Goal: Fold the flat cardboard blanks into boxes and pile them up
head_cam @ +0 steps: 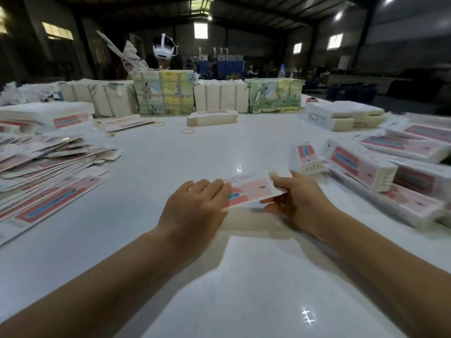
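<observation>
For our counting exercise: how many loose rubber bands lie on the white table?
3. One rubber band lies mid-table before the far bundles, one left of it, and one further left near the flat blanks. Piles may hide others.

Both hands [195, 206] [300, 203] forward, fingers curled.
</observation>
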Demonstrator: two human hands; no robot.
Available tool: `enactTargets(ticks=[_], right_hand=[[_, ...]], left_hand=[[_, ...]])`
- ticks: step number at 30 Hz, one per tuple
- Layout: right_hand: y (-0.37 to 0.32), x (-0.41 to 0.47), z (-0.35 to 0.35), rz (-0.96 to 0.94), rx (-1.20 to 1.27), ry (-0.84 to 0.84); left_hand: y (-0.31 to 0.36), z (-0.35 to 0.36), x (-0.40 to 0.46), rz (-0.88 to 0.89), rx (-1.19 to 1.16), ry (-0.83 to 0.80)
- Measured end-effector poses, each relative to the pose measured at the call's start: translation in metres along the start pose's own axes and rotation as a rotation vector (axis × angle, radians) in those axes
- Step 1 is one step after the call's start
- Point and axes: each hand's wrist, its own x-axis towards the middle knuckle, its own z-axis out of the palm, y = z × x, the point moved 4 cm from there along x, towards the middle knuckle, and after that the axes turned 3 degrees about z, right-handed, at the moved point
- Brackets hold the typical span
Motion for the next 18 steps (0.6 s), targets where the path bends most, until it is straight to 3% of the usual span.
enactTargets(ticks=[3,5,9,13,15,18], right_hand=[[0.001,0.002,0.006,-0.039,-0.054,-0.044],[0.002,0.003,0.009,-0.047,-0.087,-0.086],[0.004,0.002,0.005,-0.081,-0.16,-0.037],[-0.004,-0.002,-0.009,-0.306,-0.307,0.174],[-0.01,-0.007,-0.012,-0.42,-0.361,0.235],[-0.009,-0.016,-0.005,-0.494,-0.448,0.19]], left_hand=[[-0.016,0.01,0.004,-0.148,-0.112,-0.298],[-0.021,0.011,0.011,-0.217,-0.222,-0.375],[-0.019,0.005,0.013,-0.337,-0.453,-0.313],[-0.027,-0.006,0.007,-0.34,-0.333,-0.145],[-0.032,-0.007,0.005,-0.368,-0.391,-0.177],[-0.034,-0.008,0.002,-0.405,-0.475,-0.279]])
